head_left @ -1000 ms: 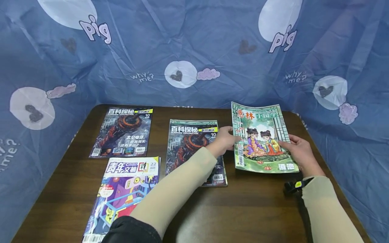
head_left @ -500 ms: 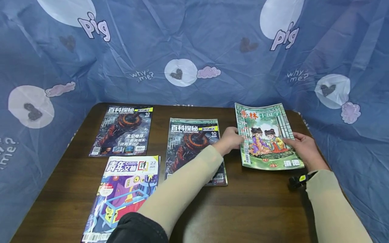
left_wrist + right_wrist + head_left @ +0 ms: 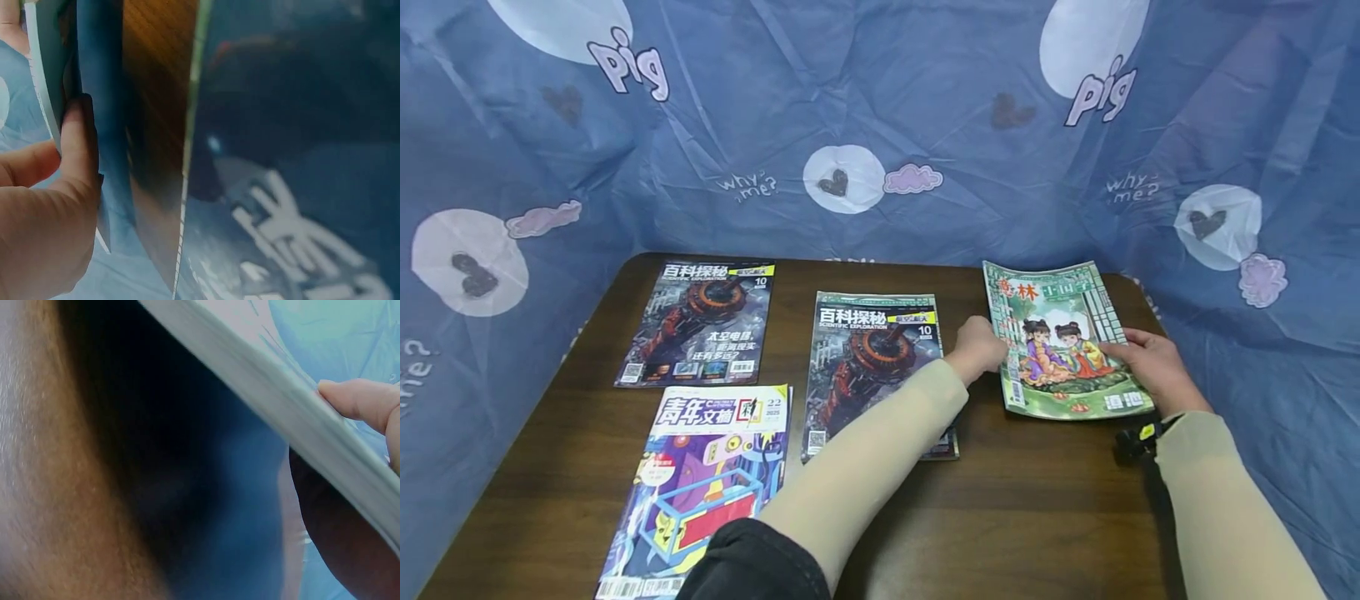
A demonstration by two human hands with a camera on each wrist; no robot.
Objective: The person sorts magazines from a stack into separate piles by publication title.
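Observation:
Both my hands hold a green-covered magazine (image 3: 1060, 350) with two cartoon children on it, at the table's back right. My right hand (image 3: 1153, 362) grips its right edge, thumb on the cover and fingers underneath. In the right wrist view its thick page edge (image 3: 269, 415) slants above the wood. My left hand (image 3: 979, 346) pinches the left edge, with a finger (image 3: 78, 140) along the magazine's side in the left wrist view. Left of that hand lies a dark science magazine (image 3: 872, 358), a green strip of another magazine showing behind its top; my left forearm covers its lower part.
A matching dark magazine (image 3: 700, 325) lies at the table's back left. In front of it is a purple and white magazine (image 3: 715, 467), partly under my left sleeve. Blue printed cloth (image 3: 850, 92) rises behind the brown table (image 3: 1000, 517).
Both hands have shifted the green magazine slightly right, mostly in the first half second. My left thumb, earlier visible on the cover, has drawn back to the edge. The other magazines stay put.

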